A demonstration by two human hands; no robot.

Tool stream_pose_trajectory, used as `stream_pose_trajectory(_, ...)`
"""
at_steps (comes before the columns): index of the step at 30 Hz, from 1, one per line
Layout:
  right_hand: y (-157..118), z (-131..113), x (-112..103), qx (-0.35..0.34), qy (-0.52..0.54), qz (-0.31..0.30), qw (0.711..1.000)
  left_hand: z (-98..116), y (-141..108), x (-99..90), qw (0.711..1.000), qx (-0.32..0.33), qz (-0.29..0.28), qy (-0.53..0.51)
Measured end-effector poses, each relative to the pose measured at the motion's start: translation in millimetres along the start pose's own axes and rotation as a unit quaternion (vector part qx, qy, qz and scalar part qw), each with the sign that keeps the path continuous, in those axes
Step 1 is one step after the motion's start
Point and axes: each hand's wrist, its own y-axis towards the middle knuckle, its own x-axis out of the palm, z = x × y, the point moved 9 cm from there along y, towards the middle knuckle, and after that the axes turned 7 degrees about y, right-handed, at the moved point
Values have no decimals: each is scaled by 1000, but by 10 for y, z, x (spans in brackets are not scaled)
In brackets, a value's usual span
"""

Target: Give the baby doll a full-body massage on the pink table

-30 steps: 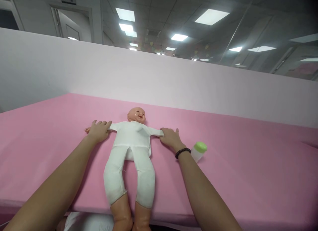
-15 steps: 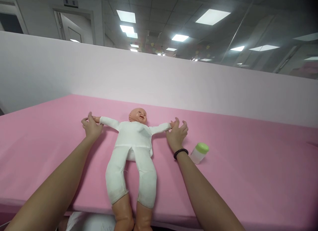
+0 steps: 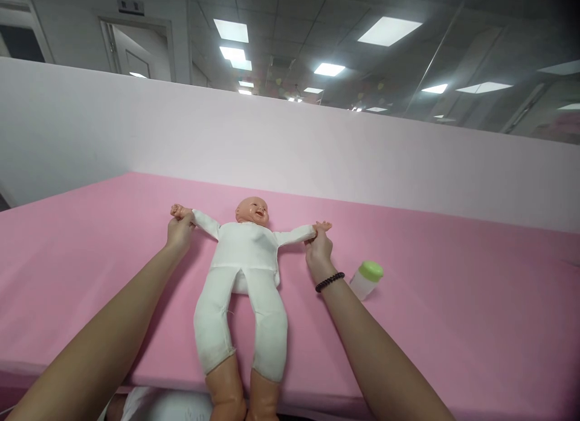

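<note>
Head view: the doll [image 3: 242,246] lies on its back on the pink table [image 3: 430,300], head toward the low wall [image 3: 272,137] and bare feet past the front edge, where the frame cuts them off. Both its arms are spread wide to the sides. The left hand [image 3: 180,232] has its fingers clamped around one of the doll's wrists, by the end of the sleeve, with the small fist showing beyond. The right hand [image 3: 319,250], with a black band [image 3: 330,282] on the wrist above it, has its fingers closed on the other wrist, the doll's open palm showing past them.

As far as can be judged, the laying out is done: the doll is flat, its white clothes [image 3: 244,252] are on, and each arm is taken up and drawn outward. The hold on the arms is the step in hand, and letting go is not yet done. The legs lie unheld, slightly apart. The bottle [image 3: 362,283] is untouched, its green cap [image 3: 371,271] on, just beside the right forearm. How much of the arm work is left cannot be told.
</note>
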Motion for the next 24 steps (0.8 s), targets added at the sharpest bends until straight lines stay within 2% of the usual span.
stream_pose_trajectory(2,-124,-150,133,-80,-47,-46,995,129,-129,57,999,36,-9,9)
stream_pose_trajectory(4,-321,-275,305,-154,-97,-106,978,352,-314,190,990,135,-43,20)
stream_pose_trajectory(6,-569,-356,485,-219,-150,-174,948,545,-553,366,965,238,-96,52)
stream_pose_trajectory(7,-710,-390,573,-260,-186,-211,924,608,-677,462,947,283,-127,83)
stream_pose_trajectory(8,-863,-413,663,-307,-227,-252,889,647,-797,559,924,325,-160,122)
stream_pose_trajectory(9,-1028,-412,753,-357,-272,-298,842,662,-905,650,897,362,-191,166)
stream_pose_trajectory(12,-1463,-254,921,-459,-373,-442,675,597,-1109,846,818,429,-273,268)
stream_pose_trajectory(13,-1552,-196,934,-472,-385,-476,634,568,-1129,878,801,439,-290,286)
stream_pose_trajectory(14,-1609,-163,938,-481,-391,-498,607,548,-1138,901,787,447,-302,298)
stream_pose_trajectory(16,-1662,-156,943,-496,-393,-512,581,533,-1150,938,762,466,-322,312)
stream_pose_trajectory(18,-1691,-161,957,-504,-396,-520,565,544,-1173,966,740,487,-337,319)
stream_pose_trajectory(20,-1703,-156,966,-503,-400,-527,556,553,-1188,980,729,494,-347,324)
stream_pose_trajectory(22,-1692,-154,957,-499,-400,-526,560,552,-1187,978,735,481,-349,326)
stream_pose_trajectory(24,-1639,-178,936,-495,-398,-505,585,553,-1161,949,763,455,-332,317)
